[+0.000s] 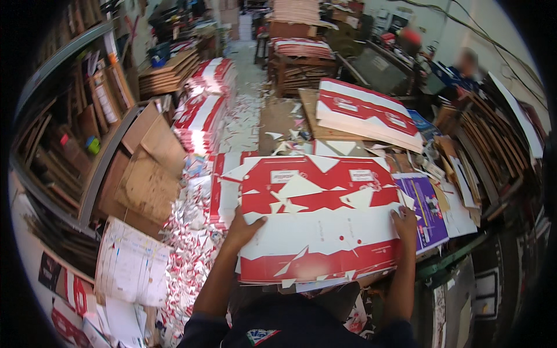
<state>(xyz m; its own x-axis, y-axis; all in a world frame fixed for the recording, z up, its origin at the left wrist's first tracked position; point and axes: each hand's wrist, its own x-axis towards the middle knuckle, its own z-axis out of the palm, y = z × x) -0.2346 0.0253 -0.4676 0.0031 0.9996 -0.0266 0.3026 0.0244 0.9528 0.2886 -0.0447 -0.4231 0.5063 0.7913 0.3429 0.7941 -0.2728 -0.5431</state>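
A stack of flat red and white die-cut cardboard sheets (325, 226) lies in front of me, with loose white offcuts on top. My left hand (243, 229) grips the stack's left edge, thumb on the top sheet. My right hand (405, 223) holds its right edge, fingers laid over the top. Under the stack on the right shows a purple printed sheet (429, 211).
Another red and white stack (365, 113) rests on a pile behind. More such stacks (203, 110) line the littered floor aisle on the left. Brown cardboard pieces (148, 174) lean on shelving at the left. A person (464, 69) stands at the far right.
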